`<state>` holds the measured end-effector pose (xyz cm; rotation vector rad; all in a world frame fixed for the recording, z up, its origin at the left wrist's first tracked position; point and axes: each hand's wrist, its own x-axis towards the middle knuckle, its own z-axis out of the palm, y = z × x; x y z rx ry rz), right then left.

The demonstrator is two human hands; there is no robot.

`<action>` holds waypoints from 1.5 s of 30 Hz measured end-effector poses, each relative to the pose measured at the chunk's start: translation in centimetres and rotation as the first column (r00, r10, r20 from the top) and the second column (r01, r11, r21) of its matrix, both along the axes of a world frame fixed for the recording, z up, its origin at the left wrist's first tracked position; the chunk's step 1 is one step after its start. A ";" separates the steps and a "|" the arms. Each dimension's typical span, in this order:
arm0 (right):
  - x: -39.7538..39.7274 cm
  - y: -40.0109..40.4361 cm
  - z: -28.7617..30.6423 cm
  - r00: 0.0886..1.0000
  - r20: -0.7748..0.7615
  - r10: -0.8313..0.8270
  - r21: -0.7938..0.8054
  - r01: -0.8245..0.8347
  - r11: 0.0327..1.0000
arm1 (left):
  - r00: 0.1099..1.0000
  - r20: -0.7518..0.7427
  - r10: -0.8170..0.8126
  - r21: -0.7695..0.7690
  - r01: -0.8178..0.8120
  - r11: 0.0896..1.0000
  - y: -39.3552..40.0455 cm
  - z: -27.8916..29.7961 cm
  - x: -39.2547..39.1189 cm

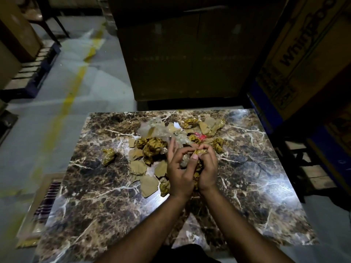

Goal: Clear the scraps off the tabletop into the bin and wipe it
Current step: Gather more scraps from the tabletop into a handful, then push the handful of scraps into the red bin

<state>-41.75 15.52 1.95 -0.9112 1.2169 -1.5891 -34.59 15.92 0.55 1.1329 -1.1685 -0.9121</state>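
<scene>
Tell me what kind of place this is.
Probably a warehouse or storeroom: large cardboard appliance cartons stand stacked beside the marble-patterned table, a yellow line is painted along the concrete floor, and a pallet sits at left.

Scraps [197, 166] mostly hidden btwn hands [191, 168]; bin unseen.

One head-worn wide-angle view, forward and steeply down, close above the tabletop [247, 168].

1. Location type: warehouse or storage area.
2. Evidence: large cardboard cartons [182, 54] stand stacked behind the marble-patterned counter [247, 168].
3. One appliance carton [303, 54] bears printed branding.
4. A yellow floor line [70, 95] crosses bare concrete beside pallets [32, 73].
</scene>
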 end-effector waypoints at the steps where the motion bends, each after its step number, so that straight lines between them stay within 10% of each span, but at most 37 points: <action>1: 0.0 -0.3 0.4 1.000 0.009 0.012 -0.020 -0.012 1.000 | 1.000 -0.005 -0.016 -0.024 0.015 1.000 -0.3 0.3 0.0; 14: 0.1 -1.7 3.0 0.969 0.245 0.022 -0.052 -0.009 0.999 | 0.993 -0.110 -0.052 -0.113 0.039 0.993 -3.0 3.2 -0.4; 28: -0.1 -3.6 6.9 0.991 0.098 0.089 -0.229 -0.064 0.971 | 0.998 -0.069 -0.009 -0.205 -0.005 0.979 -4.3 7.2 -0.2; 37: 5.7 -2.9 6.0 0.900 0.019 0.434 -0.212 -0.421 0.882 | 0.880 -0.126 0.458 -0.200 -0.475 0.857 -0.1 7.0 4.5; 45: 17.3 7.3 5.3 0.631 0.094 0.770 -0.189 -0.748 0.636 | 0.622 -0.098 0.777 -0.147 -0.781 0.607 12.0 6.6 14.3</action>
